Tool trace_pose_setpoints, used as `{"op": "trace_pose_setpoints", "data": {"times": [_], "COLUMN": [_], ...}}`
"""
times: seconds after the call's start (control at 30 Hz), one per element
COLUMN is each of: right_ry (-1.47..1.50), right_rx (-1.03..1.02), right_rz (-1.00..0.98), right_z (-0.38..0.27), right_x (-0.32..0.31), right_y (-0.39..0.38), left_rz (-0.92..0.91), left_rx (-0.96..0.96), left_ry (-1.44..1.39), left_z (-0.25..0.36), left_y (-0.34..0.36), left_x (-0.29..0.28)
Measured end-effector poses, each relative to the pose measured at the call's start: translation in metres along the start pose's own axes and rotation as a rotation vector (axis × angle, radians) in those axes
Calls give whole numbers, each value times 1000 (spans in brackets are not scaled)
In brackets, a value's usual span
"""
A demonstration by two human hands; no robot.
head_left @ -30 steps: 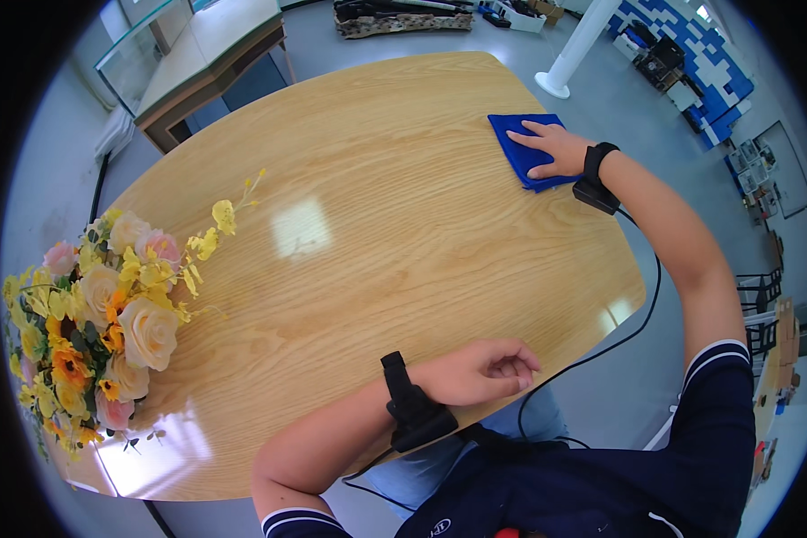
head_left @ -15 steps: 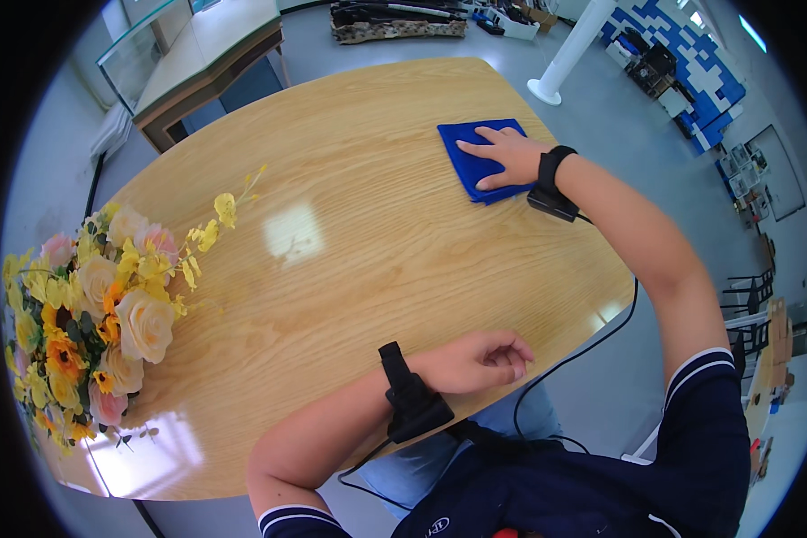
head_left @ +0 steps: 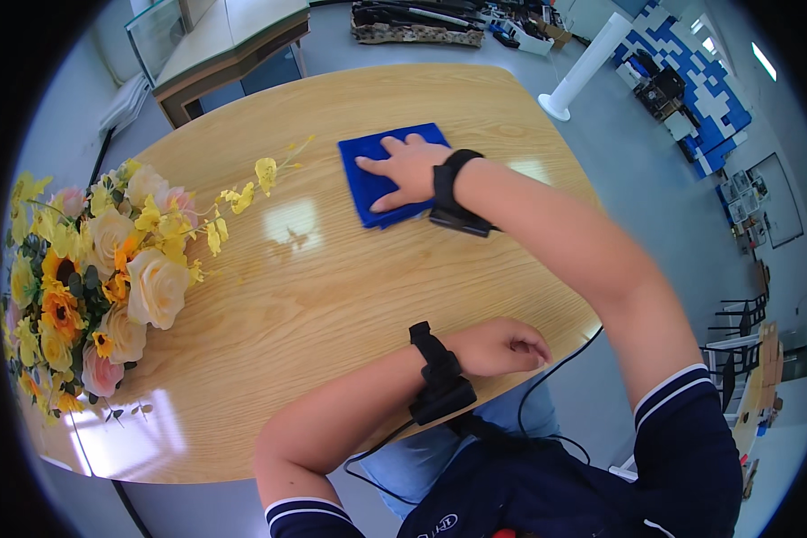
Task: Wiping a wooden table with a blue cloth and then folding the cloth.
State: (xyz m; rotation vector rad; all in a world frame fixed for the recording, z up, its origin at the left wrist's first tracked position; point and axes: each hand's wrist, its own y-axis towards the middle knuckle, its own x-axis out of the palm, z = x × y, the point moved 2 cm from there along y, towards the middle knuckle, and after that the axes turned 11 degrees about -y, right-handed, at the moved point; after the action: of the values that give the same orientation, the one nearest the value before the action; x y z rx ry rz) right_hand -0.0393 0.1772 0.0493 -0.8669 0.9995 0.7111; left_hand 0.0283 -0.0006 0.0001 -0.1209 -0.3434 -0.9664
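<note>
Part of the blue cloth [head_left: 360, 170] is covered by the right hand [head_left: 408, 170] and its black wristband [head_left: 458, 179]. Some fingertips of the curled left hand [head_left: 493, 347] cannot be made out. The base of the flowers [head_left: 108, 278] is hidden by their blooms. The dark shirt [head_left: 547, 489] is cut off by the lower edge, the display case [head_left: 251, 31] by the upper. The far items by the patterned wall [head_left: 713, 103] are too small to be identified.

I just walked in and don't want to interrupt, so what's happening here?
A person at a wooden table has their right hand spread on a blue cloth lying on the tabletop. Their left hand is loosely curled by the near edge, nothing visible in it. Artificial-looking or real, I can't tell, flowers stand at the left.
</note>
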Motion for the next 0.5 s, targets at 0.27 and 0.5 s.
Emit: {"op": "trace_pose_setpoints", "data": {"times": [0.27, 0.5], "right_ry": [150, 118], "right_rx": [-83, -91], "right_rz": [15, -60], "right_z": [-100, -129], "right_x": [-43, -57], "right_y": [28, 28], "left_rz": [14, 30], "left_rx": [131, -10], "left_ry": [15, 84], "left_z": [-4, 3], "left_y": [1, -3], "left_x": [5, 6]}}
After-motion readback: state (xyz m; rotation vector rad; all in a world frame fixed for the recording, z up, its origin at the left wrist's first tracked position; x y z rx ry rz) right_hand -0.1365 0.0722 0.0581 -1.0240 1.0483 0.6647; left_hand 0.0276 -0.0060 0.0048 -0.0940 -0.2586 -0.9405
